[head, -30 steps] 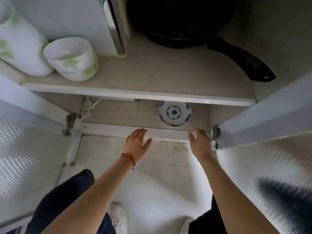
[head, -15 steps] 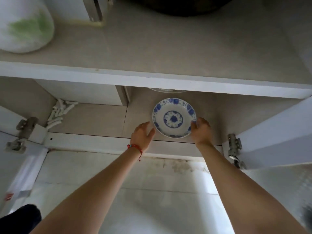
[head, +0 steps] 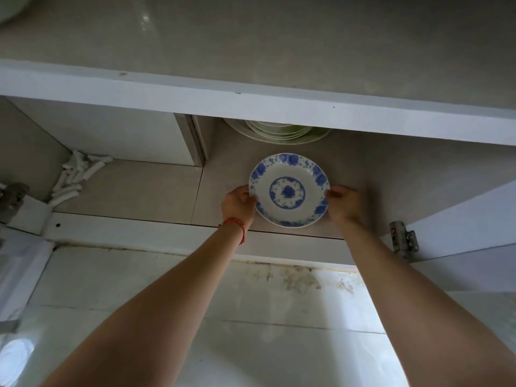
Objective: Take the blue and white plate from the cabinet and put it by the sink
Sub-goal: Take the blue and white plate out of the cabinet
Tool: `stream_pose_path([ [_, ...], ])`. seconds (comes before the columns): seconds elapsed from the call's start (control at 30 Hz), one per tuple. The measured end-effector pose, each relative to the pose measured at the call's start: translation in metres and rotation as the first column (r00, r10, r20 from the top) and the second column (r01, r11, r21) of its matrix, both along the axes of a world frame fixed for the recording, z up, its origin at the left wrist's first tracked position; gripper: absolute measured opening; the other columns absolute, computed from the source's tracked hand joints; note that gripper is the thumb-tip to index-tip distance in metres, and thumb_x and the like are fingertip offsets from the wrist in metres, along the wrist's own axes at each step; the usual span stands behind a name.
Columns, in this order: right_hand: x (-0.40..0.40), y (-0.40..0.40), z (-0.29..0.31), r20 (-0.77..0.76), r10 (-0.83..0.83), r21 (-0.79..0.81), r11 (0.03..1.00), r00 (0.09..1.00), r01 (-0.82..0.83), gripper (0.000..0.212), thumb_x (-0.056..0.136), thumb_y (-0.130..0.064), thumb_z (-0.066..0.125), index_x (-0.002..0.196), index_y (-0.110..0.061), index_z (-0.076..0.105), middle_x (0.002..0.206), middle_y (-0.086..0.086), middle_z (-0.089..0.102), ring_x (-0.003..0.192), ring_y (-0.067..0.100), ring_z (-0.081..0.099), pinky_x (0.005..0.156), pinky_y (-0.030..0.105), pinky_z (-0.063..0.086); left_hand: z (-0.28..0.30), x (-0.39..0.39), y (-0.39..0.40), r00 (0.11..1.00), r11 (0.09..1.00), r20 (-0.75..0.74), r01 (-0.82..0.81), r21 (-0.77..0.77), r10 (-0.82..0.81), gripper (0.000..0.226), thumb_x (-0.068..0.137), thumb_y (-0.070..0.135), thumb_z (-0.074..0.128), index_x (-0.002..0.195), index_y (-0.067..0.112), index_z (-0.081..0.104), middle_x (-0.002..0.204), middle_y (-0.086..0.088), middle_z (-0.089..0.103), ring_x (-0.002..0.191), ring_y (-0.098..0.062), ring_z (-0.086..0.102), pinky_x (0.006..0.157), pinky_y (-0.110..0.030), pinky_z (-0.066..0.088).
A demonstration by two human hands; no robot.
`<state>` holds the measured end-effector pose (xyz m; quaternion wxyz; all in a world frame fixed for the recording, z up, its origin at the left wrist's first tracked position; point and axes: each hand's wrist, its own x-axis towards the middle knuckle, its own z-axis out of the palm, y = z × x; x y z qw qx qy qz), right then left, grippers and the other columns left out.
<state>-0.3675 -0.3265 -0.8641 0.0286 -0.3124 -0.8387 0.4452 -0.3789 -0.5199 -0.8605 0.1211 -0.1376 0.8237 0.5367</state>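
Head view: cabinet (head: 251,107) shelf.
Plate (head: 289,190): between 2 hands.
Left hand (head: 236,206): pinching rim at 9 o'clock.
Right hand (head: 343,203): pinching rim at 3 o'clock.

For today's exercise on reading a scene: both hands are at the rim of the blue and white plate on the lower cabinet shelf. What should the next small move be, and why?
Probably lift the blue and white plate slightly and draw it out toward the person. The left hand and right hand grip opposite edges, and the plate sits near the shelf's front edge, under the upper shelf.
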Motion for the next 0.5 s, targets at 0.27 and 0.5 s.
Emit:
stream_pose_path([
  [0.27, 0.021, -0.014, 0.008, -0.007, -0.071, -0.005, 0.997, 0.997, 0.071, 0.016, 0.082, -0.001, 0.053, 0.086, 0.001, 0.069, 0.092, 0.024, 0.07, 0.083, 0.036, 0.062, 0.068, 0.03, 0.041, 0.007, 0.023, -0.001, 0.977, 0.907, 0.074, -0.215, 0.361, 0.202, 0.029, 0.082, -0.008, 0.054, 0.095, 0.016, 0.064, 0.096, -0.008, 0.066, 0.093, -0.028, 0.06, 0.091, -0.05, 0.049],
  [0.5, 0.07, -0.055, 0.031, -0.087, -0.267, -0.151, 0.956, 0.96, 0.252, 0.02, 0.076, 0.007, 0.049, 0.07, 0.0, 0.067, 0.069, 0.025, 0.064, 0.064, 0.023, 0.047, 0.055, 0.022, 0.033, 0.033, 0.07, -0.02, 0.916, 0.863, 0.109, -0.4, 0.31, 0.386, 0.022, 0.081, -0.004, 0.057, 0.102, -0.002, 0.064, 0.108, -0.026, 0.065, 0.1, -0.038, 0.06, 0.092, -0.047, 0.048],
])
